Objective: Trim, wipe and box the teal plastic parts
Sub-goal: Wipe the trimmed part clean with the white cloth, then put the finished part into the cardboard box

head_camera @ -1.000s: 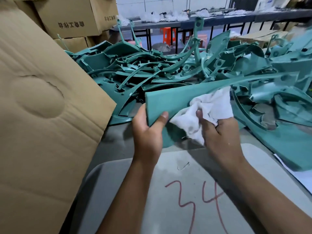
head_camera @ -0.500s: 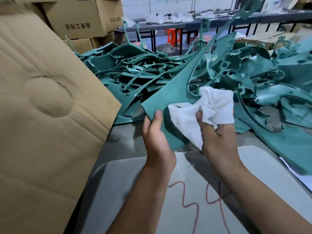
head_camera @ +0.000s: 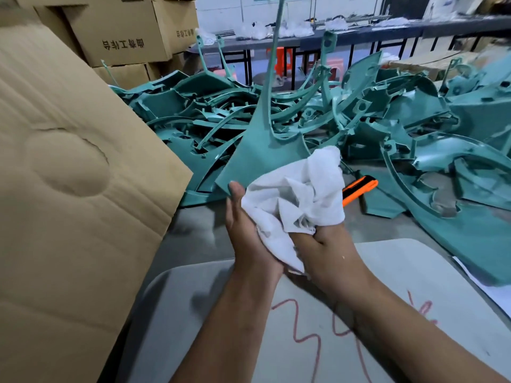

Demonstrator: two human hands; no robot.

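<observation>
I hold one long teal plastic part upright; its narrow end points up past the top of the frame. My left hand grips its wide lower edge from the left. My right hand is closed on a crumpled white cloth pressed against the part's lower right face. A large heap of teal parts covers the table behind and to the right. An orange and black knife lies on the table just right of the cloth.
A big cardboard box flap stands at the left. Stacked cartons sit behind it. Below my arms lies a grey pad with red numbers on it. Dark workbenches run along the back.
The teal part has swung from lying nearly level to standing upright. The cloth has slid down to its lower end, uncovering the orange knife. Both hands have come closer together.
</observation>
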